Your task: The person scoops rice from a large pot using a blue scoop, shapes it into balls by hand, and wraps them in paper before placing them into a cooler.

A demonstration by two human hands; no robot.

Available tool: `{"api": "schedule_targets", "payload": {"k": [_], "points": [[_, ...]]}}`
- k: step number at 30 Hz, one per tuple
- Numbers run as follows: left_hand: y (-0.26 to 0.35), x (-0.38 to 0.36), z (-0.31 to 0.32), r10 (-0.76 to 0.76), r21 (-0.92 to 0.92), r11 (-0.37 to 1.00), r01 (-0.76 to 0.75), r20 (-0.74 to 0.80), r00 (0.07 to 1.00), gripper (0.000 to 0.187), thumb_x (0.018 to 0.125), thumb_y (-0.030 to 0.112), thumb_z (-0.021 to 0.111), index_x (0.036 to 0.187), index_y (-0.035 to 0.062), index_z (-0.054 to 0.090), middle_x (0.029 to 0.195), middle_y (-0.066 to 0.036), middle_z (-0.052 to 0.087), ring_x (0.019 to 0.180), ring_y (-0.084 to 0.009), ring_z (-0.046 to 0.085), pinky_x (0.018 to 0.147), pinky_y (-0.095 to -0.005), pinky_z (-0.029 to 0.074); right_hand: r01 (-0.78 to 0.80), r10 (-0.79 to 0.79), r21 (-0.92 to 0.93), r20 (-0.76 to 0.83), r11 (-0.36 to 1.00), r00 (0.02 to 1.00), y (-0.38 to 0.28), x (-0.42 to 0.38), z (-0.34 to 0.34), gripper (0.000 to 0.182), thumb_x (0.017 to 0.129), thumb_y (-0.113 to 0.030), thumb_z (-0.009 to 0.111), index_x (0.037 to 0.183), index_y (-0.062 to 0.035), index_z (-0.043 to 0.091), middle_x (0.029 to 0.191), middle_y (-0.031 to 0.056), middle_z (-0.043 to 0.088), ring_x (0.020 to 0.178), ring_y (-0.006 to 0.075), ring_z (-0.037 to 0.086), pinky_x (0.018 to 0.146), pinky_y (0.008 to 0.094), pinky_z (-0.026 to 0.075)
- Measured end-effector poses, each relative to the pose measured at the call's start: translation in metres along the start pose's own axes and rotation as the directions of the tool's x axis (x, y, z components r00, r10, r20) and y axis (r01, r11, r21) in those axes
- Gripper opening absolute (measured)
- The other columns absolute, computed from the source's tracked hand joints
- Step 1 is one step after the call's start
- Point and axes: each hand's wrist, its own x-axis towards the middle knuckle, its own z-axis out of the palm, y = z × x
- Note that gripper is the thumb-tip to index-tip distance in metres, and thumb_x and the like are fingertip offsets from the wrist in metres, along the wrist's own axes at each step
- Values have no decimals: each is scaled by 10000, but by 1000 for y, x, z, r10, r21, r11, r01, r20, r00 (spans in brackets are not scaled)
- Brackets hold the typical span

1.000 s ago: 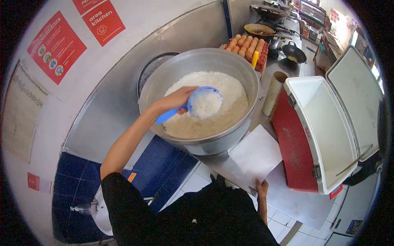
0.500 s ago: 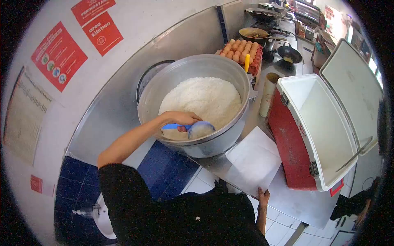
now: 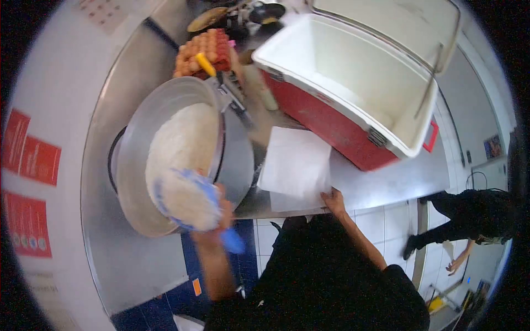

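My left hand [image 3: 225, 212] is closed round a blue scoop [image 3: 207, 190] heaped with white rice. It is blurred by motion over the near rim of a large metal pot [image 3: 132, 160]. More rice [image 3: 185, 132] lies inside the pot. At the counter's front edge, my right hand [image 3: 334, 202] has its fingers on the near corner of the white paper sheets [image 3: 295, 160], seemingly pinching them. The sheets lie flat between the pot and a red and white cooler box [image 3: 326, 121], whose lid stands open.
Trays of eggs [image 3: 204, 49] stand behind the pot, near a yellow-handled tool [image 3: 206, 64]. Pans [image 3: 266, 13] sit at the far end of the steel counter [image 3: 381, 185]. Another person [image 3: 469, 215] in dark clothes is at the right.
My left hand has lifted the scoop, now heaped with rice, from the pot toward me. The view has turned to the right. My right hand stays at the paper's corner.
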Motion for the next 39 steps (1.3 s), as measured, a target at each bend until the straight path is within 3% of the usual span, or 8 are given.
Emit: {"api": "schedule_targets", "payload": {"k": [3, 6, 8, 13, 15, 18, 19, 39], "points": [[-108, 20, -48, -168, -450, 796, 404, 478, 862, 619, 913, 642, 434, 1225, 110, 493, 667, -35, 439, 407, -96, 356, 335, -234, 298, -193, 187, 306, 48, 932, 981, -51, -9, -11, 326, 853, -133, 655, 1127, 38, 606, 919, 105, 680, 784, 152, 641, 591, 332, 540], [-209, 20, -122, -456, -583, 722, 373, 4, 890, 560, 935, 604, 408, 979, 52, 492, 633, 8, 380, 429, -95, 343, 358, -231, 273, -371, 363, 232, 78, 899, 928, -44, -11, -9, 305, 854, -143, 652, 1104, 29, 621, 880, 99, 683, 722, 169, 641, 622, 336, 535], [-242, 25, -155, -483, -459, 814, 356, -195, 854, 539, 913, 605, 463, 1024, 80, 503, 638, 3, 404, 453, -73, 350, 390, -238, 318, -59, 62, 198, -11, 978, 998, -6, -11, 4, 282, 861, -149, 641, 1086, 19, 631, 839, 89, 682, 700, 169, 640, 596, 332, 525], [-218, 46, -115, -141, 267, 901, 343, -566, 812, 507, 911, 539, 516, 1119, 77, 514, 738, -42, 512, 539, -137, 486, 478, -301, 424, -189, 184, 77, 70, 979, 980, -6, -9, 1, 257, 870, -141, 622, 1067, 23, 632, 849, 119, 692, 705, 197, 648, 634, 366, 523], [-205, 66, -66, 548, 986, 59, -156, 98, 831, 590, 869, 513, 606, 1270, 103, 465, 940, -139, 616, 713, -302, 638, 599, -397, 507, -89, 90, -11, 36, 996, 995, -7, -7, -2, 251, 869, -131, 617, 1065, 26, 630, 858, 136, 698, 714, 212, 654, 659, 379, 522], [-240, 71, -106, 350, 972, -208, -109, 178, 920, 657, 850, 472, 651, 1353, 121, 415, 1177, -227, 590, 932, -424, 646, 764, -488, 512, -263, 247, 110, 139, 959, 959, -41, -10, -16, 253, 860, -127, 622, 1065, 22, 629, 880, 180, 699, 764, 259, 671, 714, 395, 514], [-252, 68, -122, 80, 931, -343, 125, -103, 991, 647, 853, 461, 648, 1364, 149, 403, 1180, -257, 596, 938, -438, 642, 781, -503, 510, -281, 276, 15, 142, 960, 951, -50, -10, -20, 258, 856, -129, 624, 1068, 19, 629, 890, 191, 697, 785, 270, 674, 721, 393, 512], [-271, 27, -155, 328, 949, 304, 84, -187, 926, 199, 934, 215, 628, 981, 37, 551, 635, -76, 578, 582, -141, 554, 537, -321, 404, -357, 298, 107, 360, 928, 884, 1, 3, -21, 315, 918, -186, 614, 1154, 22, 617, 988, 94, 686, 913, 149, 605, 829, 324, 488]]}}
